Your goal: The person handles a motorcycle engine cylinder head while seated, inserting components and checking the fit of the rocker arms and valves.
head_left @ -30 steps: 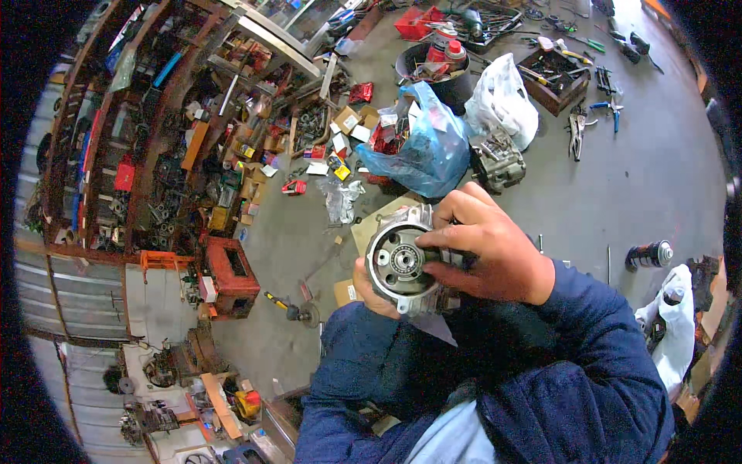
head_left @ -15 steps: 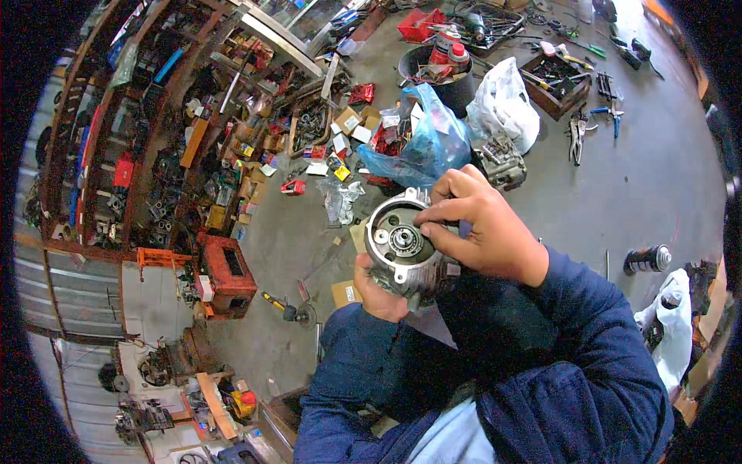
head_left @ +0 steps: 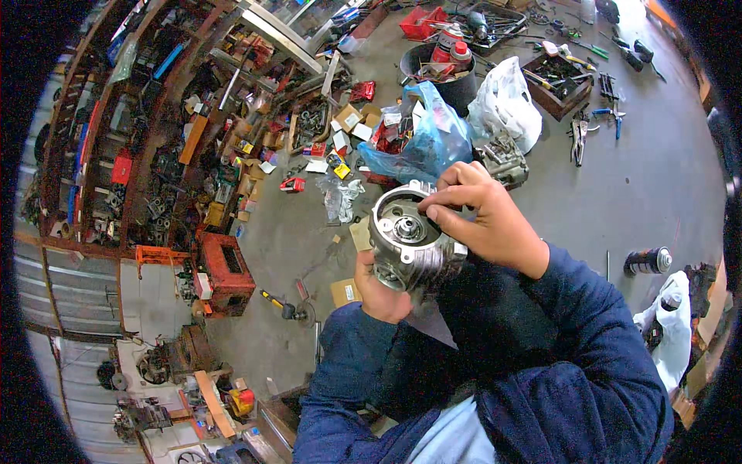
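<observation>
A round, silvery metal engine housing [head_left: 425,264] with a finned side is tilted so that its open face looks up toward me. A ring-shaped bearing [head_left: 408,227] sits inside it around a central shaft end. My left hand [head_left: 381,295] is closed around the housing's lower left side and bears it above my lap. My right hand [head_left: 495,214] is over the far right rim, thumb and forefinger bent together at the opening; whatever lies between their tips is hidden.
Beyond my hands, a blue plastic bag [head_left: 433,143], a white bag [head_left: 506,108] and another metal casting [head_left: 502,160] rest on the floor. A wooden tool box [head_left: 558,102] stands at far right, a spray can [head_left: 649,261] nearer. Cluttered shelves [head_left: 139,147] fill the left.
The housing has tipped, showing more of its finned side and a narrower view into its opening. My right fingers stay at its rim; the left hand keeps its hold.
</observation>
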`<state>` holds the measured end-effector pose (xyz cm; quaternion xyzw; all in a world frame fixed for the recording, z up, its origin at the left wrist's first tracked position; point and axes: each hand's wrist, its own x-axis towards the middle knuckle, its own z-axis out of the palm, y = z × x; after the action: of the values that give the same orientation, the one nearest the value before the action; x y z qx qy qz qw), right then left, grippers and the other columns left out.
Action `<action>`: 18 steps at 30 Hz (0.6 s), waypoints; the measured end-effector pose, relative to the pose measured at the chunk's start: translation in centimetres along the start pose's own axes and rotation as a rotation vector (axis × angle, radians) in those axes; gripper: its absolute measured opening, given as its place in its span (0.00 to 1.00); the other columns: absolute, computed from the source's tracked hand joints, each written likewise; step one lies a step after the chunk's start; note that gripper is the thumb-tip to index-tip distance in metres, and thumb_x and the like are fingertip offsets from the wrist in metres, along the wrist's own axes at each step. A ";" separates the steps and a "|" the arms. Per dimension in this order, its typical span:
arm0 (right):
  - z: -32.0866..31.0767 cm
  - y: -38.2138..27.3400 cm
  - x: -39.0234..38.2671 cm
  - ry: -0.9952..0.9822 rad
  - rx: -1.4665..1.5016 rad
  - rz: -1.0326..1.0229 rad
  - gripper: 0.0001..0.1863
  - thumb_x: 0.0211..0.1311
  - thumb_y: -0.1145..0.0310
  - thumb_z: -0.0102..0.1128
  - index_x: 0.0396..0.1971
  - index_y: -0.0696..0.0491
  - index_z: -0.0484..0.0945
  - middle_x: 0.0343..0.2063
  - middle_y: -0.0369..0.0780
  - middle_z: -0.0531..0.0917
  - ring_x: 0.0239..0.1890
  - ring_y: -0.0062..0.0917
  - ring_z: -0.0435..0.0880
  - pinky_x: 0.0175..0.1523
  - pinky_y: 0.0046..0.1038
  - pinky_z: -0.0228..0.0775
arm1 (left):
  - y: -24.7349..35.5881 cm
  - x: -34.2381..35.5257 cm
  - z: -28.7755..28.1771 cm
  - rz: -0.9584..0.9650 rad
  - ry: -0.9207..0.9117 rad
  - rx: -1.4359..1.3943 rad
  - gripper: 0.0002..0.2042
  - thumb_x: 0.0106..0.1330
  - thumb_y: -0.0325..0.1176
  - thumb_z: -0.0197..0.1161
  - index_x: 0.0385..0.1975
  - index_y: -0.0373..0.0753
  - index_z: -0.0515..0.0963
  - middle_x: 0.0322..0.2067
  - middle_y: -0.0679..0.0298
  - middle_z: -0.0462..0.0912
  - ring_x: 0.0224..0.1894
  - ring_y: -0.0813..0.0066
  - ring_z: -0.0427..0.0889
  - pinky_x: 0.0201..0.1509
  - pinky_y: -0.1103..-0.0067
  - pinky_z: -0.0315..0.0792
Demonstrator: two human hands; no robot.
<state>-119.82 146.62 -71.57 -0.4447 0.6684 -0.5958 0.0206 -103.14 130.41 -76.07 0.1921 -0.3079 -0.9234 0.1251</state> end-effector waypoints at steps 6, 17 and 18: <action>-0.5 -0.4 -0.3 -0.026 -0.001 -0.016 0.08 0.59 0.67 0.72 0.38 0.51 0.90 0.37 0.40 0.80 0.44 0.36 0.77 0.52 0.35 0.69 | -0.2 0.1 -0.6 0.071 -0.079 0.022 0.35 0.76 0.62 0.42 0.72 0.42 0.68 0.69 0.53 0.75 0.70 0.51 0.74 0.75 0.52 0.66; -0.7 -3.3 -2.5 -0.054 -0.053 -0.237 0.17 0.44 0.69 0.81 0.38 0.48 0.90 0.32 0.36 0.75 0.37 0.34 0.72 0.43 0.35 0.66 | -0.6 0.5 2.1 0.059 -0.262 -0.026 0.53 0.55 0.63 0.67 0.77 0.37 0.58 0.71 0.45 0.69 0.71 0.49 0.73 0.76 0.57 0.69; -0.6 -3.6 -2.6 -0.056 -0.077 -0.250 0.17 0.44 0.68 0.82 0.38 0.48 0.90 0.32 0.36 0.75 0.36 0.34 0.72 0.42 0.35 0.67 | -1.4 1.1 1.3 0.087 -0.417 -0.256 0.53 0.55 0.64 0.67 0.77 0.38 0.58 0.70 0.44 0.69 0.71 0.48 0.72 0.77 0.57 0.68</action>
<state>-116.54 149.08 -69.82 -0.5416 0.6291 -0.5551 -0.0522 -104.88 131.83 -76.31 -0.0336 -0.2152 -0.9684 0.1216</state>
